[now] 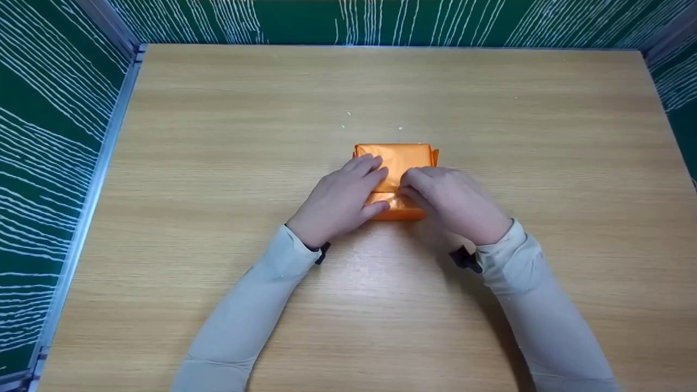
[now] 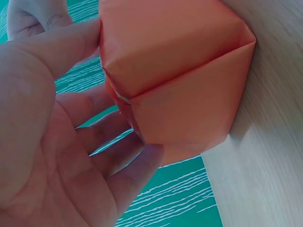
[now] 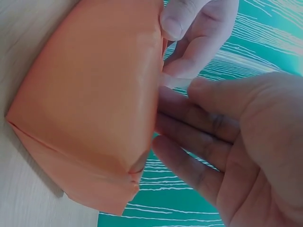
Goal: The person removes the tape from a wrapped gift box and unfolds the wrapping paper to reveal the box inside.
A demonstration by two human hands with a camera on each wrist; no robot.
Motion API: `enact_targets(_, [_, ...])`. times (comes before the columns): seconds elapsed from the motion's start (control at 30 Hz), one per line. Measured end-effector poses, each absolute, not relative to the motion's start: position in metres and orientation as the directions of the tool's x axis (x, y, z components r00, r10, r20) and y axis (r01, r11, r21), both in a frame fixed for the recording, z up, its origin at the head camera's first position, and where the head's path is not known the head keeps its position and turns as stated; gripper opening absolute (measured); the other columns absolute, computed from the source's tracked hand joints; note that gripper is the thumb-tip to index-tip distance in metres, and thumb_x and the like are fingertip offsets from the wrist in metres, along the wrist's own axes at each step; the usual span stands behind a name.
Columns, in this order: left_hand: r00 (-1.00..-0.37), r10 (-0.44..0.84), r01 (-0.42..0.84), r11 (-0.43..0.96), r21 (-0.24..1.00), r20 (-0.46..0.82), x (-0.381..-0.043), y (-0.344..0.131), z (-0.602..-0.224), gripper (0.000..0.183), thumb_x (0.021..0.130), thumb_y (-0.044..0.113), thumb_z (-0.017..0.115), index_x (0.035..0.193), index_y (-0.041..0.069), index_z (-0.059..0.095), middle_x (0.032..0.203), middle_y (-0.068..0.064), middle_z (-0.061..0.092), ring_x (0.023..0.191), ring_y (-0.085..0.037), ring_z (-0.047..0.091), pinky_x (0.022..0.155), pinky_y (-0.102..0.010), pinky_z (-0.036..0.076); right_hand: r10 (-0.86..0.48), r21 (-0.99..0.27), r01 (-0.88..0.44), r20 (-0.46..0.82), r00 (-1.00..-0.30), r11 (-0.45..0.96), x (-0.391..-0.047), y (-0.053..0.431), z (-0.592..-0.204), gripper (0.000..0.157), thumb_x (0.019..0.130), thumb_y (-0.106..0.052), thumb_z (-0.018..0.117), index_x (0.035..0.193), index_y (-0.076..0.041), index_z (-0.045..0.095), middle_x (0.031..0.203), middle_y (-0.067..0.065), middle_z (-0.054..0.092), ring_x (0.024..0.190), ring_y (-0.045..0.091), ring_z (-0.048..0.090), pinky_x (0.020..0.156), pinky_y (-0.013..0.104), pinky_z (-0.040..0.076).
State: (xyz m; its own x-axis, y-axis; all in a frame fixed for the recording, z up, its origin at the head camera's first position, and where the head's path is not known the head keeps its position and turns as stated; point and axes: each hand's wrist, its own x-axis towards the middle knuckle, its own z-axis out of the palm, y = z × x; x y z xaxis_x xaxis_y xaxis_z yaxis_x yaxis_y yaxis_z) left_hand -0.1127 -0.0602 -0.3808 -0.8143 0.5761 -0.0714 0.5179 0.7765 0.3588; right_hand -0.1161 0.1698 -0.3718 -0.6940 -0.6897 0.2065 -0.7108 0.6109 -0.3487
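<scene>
A box-shaped package in shiny orange wrapping paper (image 1: pixel 395 158) lies on the wooden table, a paper seam running across its top. My left hand (image 1: pixel 348 198) rests on its left part with fairly straight fingers, the thumb near the front edge. Folded paper at one end of the package (image 2: pixel 189 94) shows in the left wrist view. Over the package's right part, my right hand (image 1: pixel 454 198) has its fingers bent down at the seam. In the right wrist view, its thumb and forefinger pinch a small translucent strip, like clear tape (image 3: pixel 179 82), against the paper.
Tiny white scraps (image 1: pixel 400 128) lie on the table (image 1: pixel 245 109) beyond the package. Green panels with white wavy lines (image 1: pixel 305 22) stand along the back and sides. A dark band (image 1: pixel 465 259) shows at the right wrist, below the pale sleeve (image 1: pixel 544 310).
</scene>
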Motion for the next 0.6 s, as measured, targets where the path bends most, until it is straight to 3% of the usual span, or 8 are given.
enact_targets(0.13, [-0.816, 0.571, 0.507, 0.779, 0.368, -0.086, -0.113, -0.061, -0.38, 0.063, 0.104, 0.046, 0.057, 0.154, 0.009, 0.049, 0.165, -0.009, 0.038, 0.154, -0.026, 0.03, 0.12, -0.044, 0.036, -0.674, -0.358, -0.688, 0.186, -0.715, 0.631, -0.116, 0.169, -0.371, 0.008, 0.1, -0.01, 0.068, 0.104, -0.006, 0.062, 0.076, 0.003, 0.06, 0.066, 0.02, 0.053, 0.064, 0.031, 0.046])
enact_targets(0.33, [-0.814, 0.575, 0.513, 0.78, 0.359, -0.085, -0.113, -0.061, -0.381, 0.062, 0.104, 0.045, 0.057, 0.153, 0.008, 0.05, 0.164, -0.01, 0.039, 0.154, -0.027, 0.031, 0.12, -0.044, 0.036, -0.683, -0.435, -0.661, 0.132, -0.718, 0.611, -0.118, 0.175, -0.367, 0.007, 0.1, -0.01, 0.068, 0.106, -0.006, 0.068, 0.087, 0.003, 0.069, 0.073, 0.017, 0.061, 0.07, 0.034, 0.053])
enact_targets(0.47, [-0.811, 0.58, 0.522, 0.778, 0.35, -0.078, -0.114, -0.06, -0.382, 0.063, 0.104, 0.046, 0.058, 0.153, 0.008, 0.05, 0.163, -0.01, 0.04, 0.153, -0.027, 0.032, 0.12, -0.043, 0.036, -0.694, -0.472, -0.653, 0.113, -0.711, 0.592, -0.119, 0.185, -0.36, 0.012, 0.102, -0.011, 0.066, 0.113, -0.006, 0.068, 0.097, 0.003, 0.073, 0.082, 0.017, 0.067, 0.077, 0.038, 0.058])
enact_targets(0.6, [-0.81, 0.581, 0.523, 0.777, 0.35, -0.079, -0.114, -0.061, -0.381, 0.064, 0.104, 0.048, 0.058, 0.153, 0.008, 0.05, 0.163, -0.01, 0.04, 0.153, -0.027, 0.033, 0.121, -0.043, 0.035, -0.678, -0.428, -0.658, 0.131, -0.724, 0.62, -0.12, 0.191, -0.355, 0.022, 0.097, -0.013, 0.072, 0.117, -0.006, 0.067, 0.103, 0.006, 0.072, 0.088, 0.021, 0.066, 0.08, 0.041, 0.058])
